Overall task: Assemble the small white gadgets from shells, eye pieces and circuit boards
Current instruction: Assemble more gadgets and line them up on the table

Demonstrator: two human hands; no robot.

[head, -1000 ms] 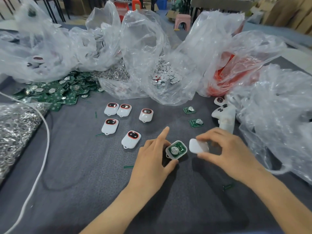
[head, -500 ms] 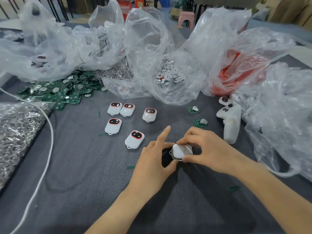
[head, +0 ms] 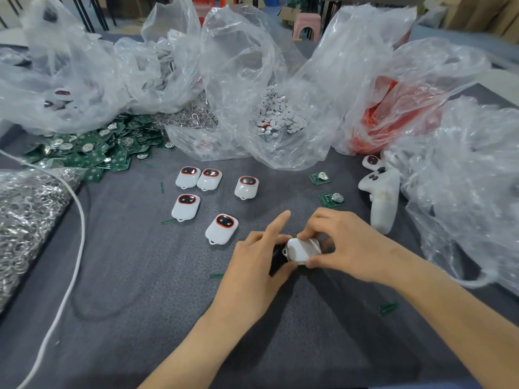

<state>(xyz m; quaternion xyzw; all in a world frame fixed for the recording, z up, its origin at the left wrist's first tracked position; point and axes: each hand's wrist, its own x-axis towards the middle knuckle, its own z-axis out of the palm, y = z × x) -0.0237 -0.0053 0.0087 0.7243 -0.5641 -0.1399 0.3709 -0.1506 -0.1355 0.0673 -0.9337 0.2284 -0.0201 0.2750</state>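
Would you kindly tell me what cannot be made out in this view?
Head view only:
1. Inside of the white shell: hidden by its own back and by the left hand and right hand gripping it.
2. Contents of the red-filled bag: blurred by crinkled plastic.
3. Heap of metal rings: cut off by the left edge.

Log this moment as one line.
step: assembly | left hand: grips gadget | right hand: pinches same gadget | finished gadgets: five on cloth
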